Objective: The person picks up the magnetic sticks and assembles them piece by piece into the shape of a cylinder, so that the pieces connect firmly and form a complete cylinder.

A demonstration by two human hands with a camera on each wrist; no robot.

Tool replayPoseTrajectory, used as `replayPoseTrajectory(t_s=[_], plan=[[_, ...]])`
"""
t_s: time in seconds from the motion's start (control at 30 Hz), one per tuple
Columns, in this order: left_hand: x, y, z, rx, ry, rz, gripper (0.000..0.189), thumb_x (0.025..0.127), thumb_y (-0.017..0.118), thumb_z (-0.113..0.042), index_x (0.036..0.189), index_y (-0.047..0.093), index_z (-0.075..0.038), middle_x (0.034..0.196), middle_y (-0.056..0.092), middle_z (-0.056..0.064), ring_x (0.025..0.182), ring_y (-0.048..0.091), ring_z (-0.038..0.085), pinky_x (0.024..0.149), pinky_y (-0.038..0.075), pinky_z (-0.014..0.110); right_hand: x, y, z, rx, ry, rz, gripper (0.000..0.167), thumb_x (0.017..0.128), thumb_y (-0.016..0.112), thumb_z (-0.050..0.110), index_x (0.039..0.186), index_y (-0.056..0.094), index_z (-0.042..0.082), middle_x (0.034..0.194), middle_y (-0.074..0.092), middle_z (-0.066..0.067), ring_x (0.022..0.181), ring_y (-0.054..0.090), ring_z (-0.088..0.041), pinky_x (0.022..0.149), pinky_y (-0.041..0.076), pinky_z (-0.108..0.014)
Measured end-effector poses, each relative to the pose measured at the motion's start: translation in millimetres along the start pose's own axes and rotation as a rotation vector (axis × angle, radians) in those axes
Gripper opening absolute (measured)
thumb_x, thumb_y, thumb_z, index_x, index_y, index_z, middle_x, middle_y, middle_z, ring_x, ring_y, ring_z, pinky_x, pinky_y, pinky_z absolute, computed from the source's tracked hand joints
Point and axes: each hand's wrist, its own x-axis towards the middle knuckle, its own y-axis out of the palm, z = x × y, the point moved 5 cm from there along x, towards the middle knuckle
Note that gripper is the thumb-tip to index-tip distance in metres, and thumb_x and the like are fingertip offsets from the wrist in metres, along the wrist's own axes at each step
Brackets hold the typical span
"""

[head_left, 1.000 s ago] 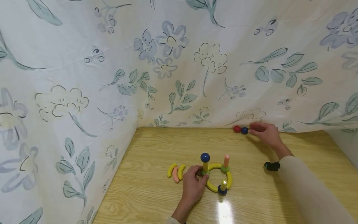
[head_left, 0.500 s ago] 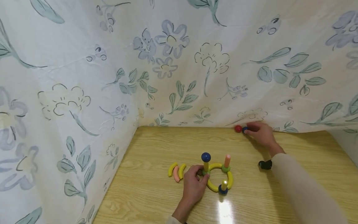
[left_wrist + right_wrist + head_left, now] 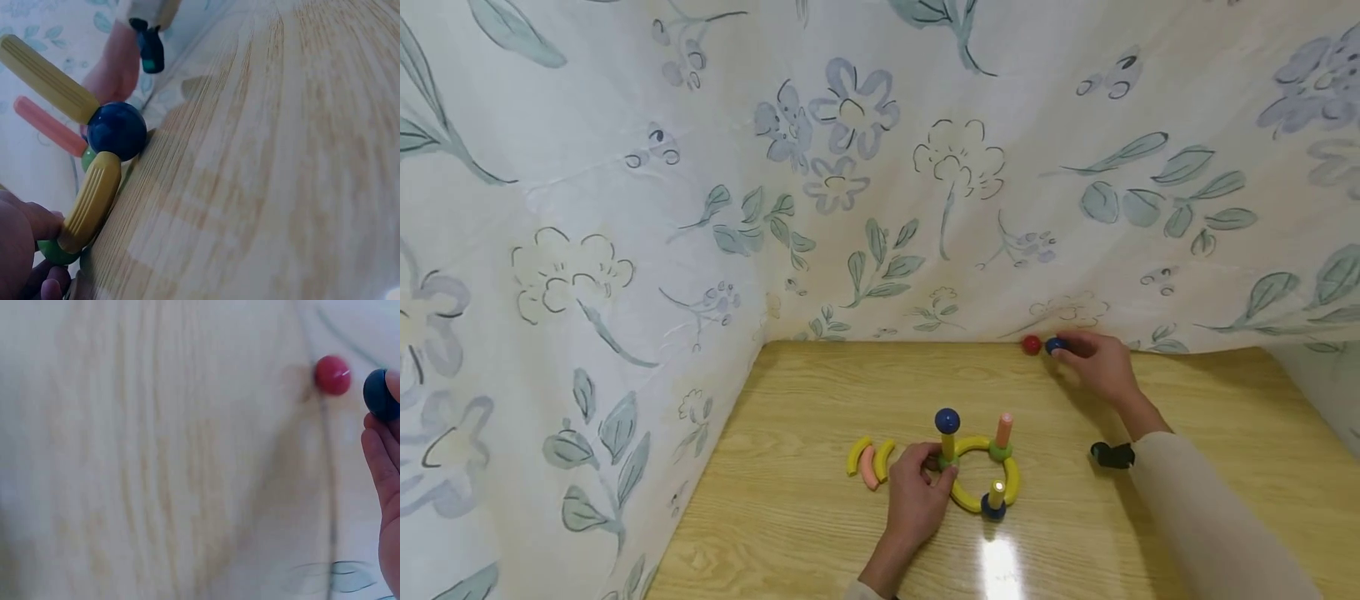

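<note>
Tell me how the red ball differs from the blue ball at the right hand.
The red ball is red, while the blue ball is dark blue. The right hand pinches the blue ball, but no hand touches the red ball. The hand partly covers the blue ball; the red ball shows uncovered. Both are rounded, shiny and near the patterned cloth.

- Blue ball (image 3: 1052, 344), three o'clock: smooth, glossy — red ball (image 3: 1032, 344) likewise.
- Yellow bar (image 3: 90, 203), eight o'clock, left wrist view: grooved, plastic-looking.
- Table (image 3: 797, 517): wood-grained, shiny — glare at five o'clock.
- Floral hanging (image 3: 887, 183), twelve o'clock: matt, creased cloth.
</note>
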Motion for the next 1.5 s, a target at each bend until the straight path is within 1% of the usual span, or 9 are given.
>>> replayPoseTrajectory(t_s=[0.07, 0.13, 0.27, 0.47, 0.67, 0.87, 1.1, 1.27, 1.5], plan=[[-0.3, -0.4, 0.1, -0.004, 0.007, -0.005, 0.029, 0.092, 0.088, -0.011, 0.120, 0.079, -0.014, 0.106, 0.076, 0.002, 0.090, 0.069, 0.014, 0.072, 0.050, 0.019, -6.7, -3, 11, 0.026, -0.005, 0.000, 0.041, 0.102, 0.081, 0.026, 0.135, 0.075, 0.001, 0.130, 0.076, -0.026, 0.093, 0.059, 0.022, 0.078, 0.048, -0.001], [-0.9, -0.8, 0.1, -0.007, 0.012, -0.006, 0.028, 0.093, 0.087, -0.011, 0.119, 0.079, -0.014, 0.106, 0.076, 0.003, 0.090, 0.069, 0.015, 0.072, 0.050, 0.019, -14.4, -7, 25, 0.048, -0.021, 0.001, 0.041, 0.103, 0.080, 0.025, 0.136, 0.074, 0.001, 0.130, 0.076, -0.027, 0.092, 0.058, 0.024, 0.079, 0.051, -0.003], [-1.5, -1.2, 0.3, -0.006, 0.010, -0.004, 0.028, 0.093, 0.087, -0.010, 0.119, 0.079, -0.014, 0.106, 0.076, 0.002, 0.091, 0.070, 0.015, 0.073, 0.050, 0.019, -33.2, -13, 54, 0.074, -0.056, 0.003, 0.039, 0.104, 0.078, 0.024, 0.137, 0.074, 0.003, 0.129, 0.077, -0.024, 0.096, 0.062, 0.022, 0.080, 0.054, -0.005], [-2.1, -2.9, -0.5, -0.012, -0.004, -0.001, 0.028, 0.092, 0.088, -0.010, 0.118, 0.079, -0.014, 0.106, 0.076, 0.001, 0.091, 0.071, 0.014, 0.073, 0.050, 0.019, -69.4, -21, 100, 0.140, -0.103, -0.004, 0.036, 0.104, 0.078, 0.019, 0.137, 0.075, 0.007, 0.126, 0.079, -0.021, 0.102, 0.069, 0.015, 0.083, 0.057, -0.009], [-3.2, -3.7, -1.5, -0.009, -0.007, -0.010, 0.028, 0.091, 0.088, -0.009, 0.118, 0.079, -0.012, 0.105, 0.076, 0.002, 0.090, 0.070, 0.016, 0.072, 0.050, 0.020, -99.9, -16, 128, 0.174, -0.122, 0.002, 0.033, 0.104, 0.077, 0.014, 0.136, 0.075, 0.007, 0.126, 0.079, -0.018, 0.107, 0.070, 0.013, 0.086, 0.057, -0.010], [-2.8, -2.5, -1.8, 0.002, -0.001, -0.012, 0.028, 0.092, 0.087, -0.009, 0.119, 0.079, -0.012, 0.106, 0.077, 0.003, 0.090, 0.071, 0.017, 0.073, 0.049, 0.019, -119.8, 1, 141, 0.257, -0.119, 0.026, 0.033, 0.103, 0.078, 0.010, 0.136, 0.075, 0.006, 0.128, 0.078, -0.019, 0.111, 0.072, 0.008, 0.088, 0.059, -0.014], [-2.5, -1.3, -2.7, 0.003, -0.005, -0.006, 0.028, 0.093, 0.087, -0.010, 0.119, 0.079, -0.013, 0.107, 0.077, 0.003, 0.092, 0.071, 0.017, 0.074, 0.049, 0.020, -130.0, 25, 144, 0.352, -0.119, 0.047, 0.032, 0.102, 0.077, 0.007, 0.135, 0.076, 0.006, 0.128, 0.079, -0.016, 0.112, 0.074, 0.003, 0.094, 0.059, -0.015], [-3.8, -2.7, -2.6, 0.006, 0.004, -0.008, 0.028, 0.092, 0.088, -0.010, 0.118, 0.079, -0.014, 0.105, 0.076, 0.003, 0.090, 0.070, 0.016, 0.073, 0.049, 0.019, -132.5, 38, 143, 0.371, -0.130, 0.044, 0.032, 0.103, 0.076, 0.006, 0.135, 0.075, 0.006, 0.127, 0.079, -0.016, 0.113, 0.074, 0.001, 0.098, 0.057, -0.015], [-6.7, -5.5, -1.9, 0.005, 0.025, -0.022, 0.028, 0.091, 0.089, -0.011, 0.117, 0.079, -0.012, 0.101, 0.075, 0.003, 0.088, 0.069, 0.016, 0.072, 0.049, 0.020, -131.6, 45, 144, 0.350, -0.120, 0.028, 0.035, 0.104, 0.075, 0.009, 0.139, 0.074, 0.007, 0.130, 0.078, -0.015, 0.114, 0.072, 0.004, 0.096, 0.056, -0.013]])
